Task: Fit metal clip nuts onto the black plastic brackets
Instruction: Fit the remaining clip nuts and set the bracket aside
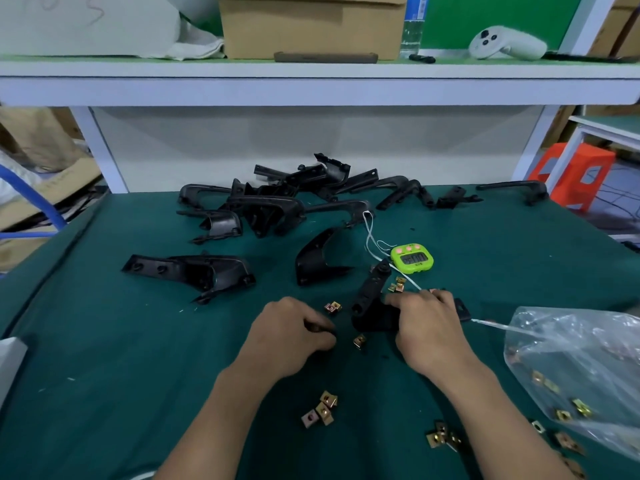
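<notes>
Lime-green timer [412, 259] as anchor: below-left of it the left hand [294, 336] is curled tight, on what I cannot tell. Straight below the timer the right hand [429, 327] grips the black plastic bracket [369, 306]. Likely risk: pushed on askew, a nut could spring away among the loose clip nuts [360, 341], or the bracket could twist free.

Right hand [429, 323] around black bracket [370, 296]

Green-covered workbench [104, 358], black plastic brackets [270, 199] piled at the back, clip nuts [322, 412] scattered in front, green timer [412, 258], clear plastic bag [581, 368]
</notes>
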### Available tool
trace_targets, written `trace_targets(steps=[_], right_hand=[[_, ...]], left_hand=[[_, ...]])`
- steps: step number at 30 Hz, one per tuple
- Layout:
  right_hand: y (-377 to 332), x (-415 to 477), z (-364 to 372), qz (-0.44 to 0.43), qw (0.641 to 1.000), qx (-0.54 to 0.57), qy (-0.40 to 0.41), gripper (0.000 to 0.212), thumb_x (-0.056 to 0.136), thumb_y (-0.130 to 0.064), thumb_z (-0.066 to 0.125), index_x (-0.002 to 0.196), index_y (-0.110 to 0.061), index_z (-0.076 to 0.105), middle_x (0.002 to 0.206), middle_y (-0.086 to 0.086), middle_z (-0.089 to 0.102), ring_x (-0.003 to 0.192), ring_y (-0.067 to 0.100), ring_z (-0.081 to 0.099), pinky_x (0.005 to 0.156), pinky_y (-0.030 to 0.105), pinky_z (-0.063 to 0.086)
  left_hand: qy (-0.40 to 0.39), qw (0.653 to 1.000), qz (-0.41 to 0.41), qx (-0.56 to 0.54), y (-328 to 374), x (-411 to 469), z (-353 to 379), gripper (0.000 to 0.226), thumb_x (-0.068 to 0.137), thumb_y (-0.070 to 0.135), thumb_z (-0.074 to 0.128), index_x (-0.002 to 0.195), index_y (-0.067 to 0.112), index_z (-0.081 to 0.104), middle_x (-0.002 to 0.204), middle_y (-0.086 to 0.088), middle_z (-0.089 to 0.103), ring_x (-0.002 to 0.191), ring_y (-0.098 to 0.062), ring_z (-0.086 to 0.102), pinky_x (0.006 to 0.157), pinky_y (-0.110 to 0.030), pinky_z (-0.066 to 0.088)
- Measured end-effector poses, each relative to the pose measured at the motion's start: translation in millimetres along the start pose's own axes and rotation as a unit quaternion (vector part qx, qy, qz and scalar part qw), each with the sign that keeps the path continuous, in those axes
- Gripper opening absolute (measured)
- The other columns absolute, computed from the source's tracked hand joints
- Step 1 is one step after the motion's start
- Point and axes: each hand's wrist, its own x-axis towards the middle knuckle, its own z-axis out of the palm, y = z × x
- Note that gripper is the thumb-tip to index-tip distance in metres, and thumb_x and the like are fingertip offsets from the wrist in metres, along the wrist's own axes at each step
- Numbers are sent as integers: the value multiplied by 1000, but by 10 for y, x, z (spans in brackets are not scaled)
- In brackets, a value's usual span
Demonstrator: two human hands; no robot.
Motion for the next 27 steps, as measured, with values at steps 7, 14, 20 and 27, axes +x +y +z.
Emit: trace_targets(steps=[7,14,20,27], right_hand=[[11,18,3,17,999,26,-8,66,73,3,61,127,-36,65,104,1,71,106,24,57,98,29,24],[26,21,-9,25,999,41,-22,65,75,1,62,131,-34,63,101,6,72,107,27,58,99,29,23],[21,23,-14,31,998,53,-31,68,74,3,59,132,-32,63,96,6,72,105,27,60,102,32,26],[6,3,-27,32,998,50,-32,67,75,3,58,133,-31,62,95,7,72,104,28,61,106,35,26]], left_hand=[[84,996,-1,7,18,-28,-3,19,82,30,80,100,37,80,80,18,68,78,2,61,75,-23,54],[-85,993,70,32,214,-121,-130,9,72,40,82,75,46,78,70,26,70,72,9,64,60,-9,46],[-250,957,45,139,290,-278,-288,32,58,48,88,85,38,76,73,23,72,67,6,65,65,-25,54],[-205,973,23,105,285,-256,-175,22,71,22,89,71,27,67,68,12,67,57,0,58,56,-18,43]])
